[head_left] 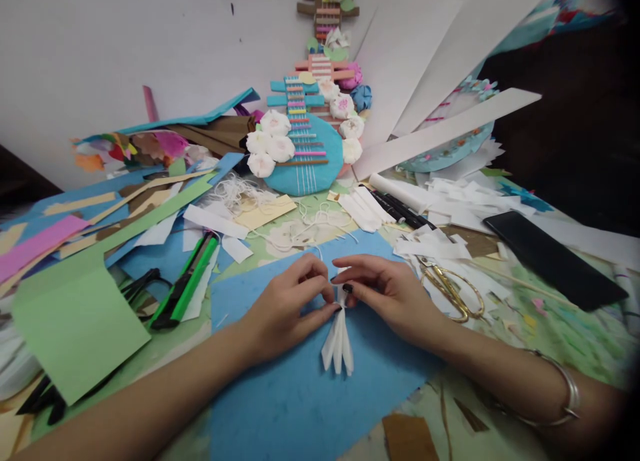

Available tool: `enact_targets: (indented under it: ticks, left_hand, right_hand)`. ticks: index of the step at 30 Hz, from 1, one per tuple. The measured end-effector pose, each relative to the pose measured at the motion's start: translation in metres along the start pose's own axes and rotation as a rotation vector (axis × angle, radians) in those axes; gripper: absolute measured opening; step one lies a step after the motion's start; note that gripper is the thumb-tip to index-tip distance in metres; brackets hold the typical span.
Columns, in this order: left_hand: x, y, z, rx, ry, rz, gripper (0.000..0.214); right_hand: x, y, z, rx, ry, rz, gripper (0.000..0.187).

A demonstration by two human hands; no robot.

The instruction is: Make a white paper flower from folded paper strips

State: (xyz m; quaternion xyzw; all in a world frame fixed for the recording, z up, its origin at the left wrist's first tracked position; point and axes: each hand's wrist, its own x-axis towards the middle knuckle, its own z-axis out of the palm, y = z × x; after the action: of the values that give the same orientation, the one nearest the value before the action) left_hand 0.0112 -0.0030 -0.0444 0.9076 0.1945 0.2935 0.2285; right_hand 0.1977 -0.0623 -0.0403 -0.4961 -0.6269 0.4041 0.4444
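Between my hands is a pleated white paper piece (339,348), gathered at its middle, with its lower end fanned out above a blue sheet (280,408). My left hand (300,301) pinches the gathered part from the left, thumb and fingers together. From the right, my right hand (380,288) pinches the upper part between thumb and fingers. The fingers hide most of the upper half, and I cannot make out whether a thread runs around the middle. Gold-handled scissors (453,291) lie to the right of my right hand.
A green box cutter (185,281) and a green paper sheet (80,321) lie left. White thread (240,194) is tangled behind. Paper guitars with white flowers (305,154) lean on the wall. A black phone (553,258), black pens (395,204) and white scraps (465,198) lie right.
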Motion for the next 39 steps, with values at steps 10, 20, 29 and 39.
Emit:
enact_targets:
  ticks: [10,20,29,39]
  left_hand:
    - [0.001,0.003,0.006,-0.056,0.066,-0.049,0.008]
    - [0.000,0.003,0.010,-0.336,-0.019,-0.394,0.015]
    - [0.000,0.008,0.011,-0.514,-0.064,-0.407,0.009]
    - [0.003,0.022,0.015,-0.718,0.016,-0.516,0.028]
  right_hand:
    - [-0.001,-0.003,0.001,-0.123,0.001,-0.028,0.024]
    - [-0.002,0.001,0.002,-0.100,0.036,-0.118,0.028]
    - [-0.001,0.003,0.001,-0.463,0.204,-0.311,0.024]
    - [0.000,-0.002,0.003,-0.340,0.230,-0.159,0.015]
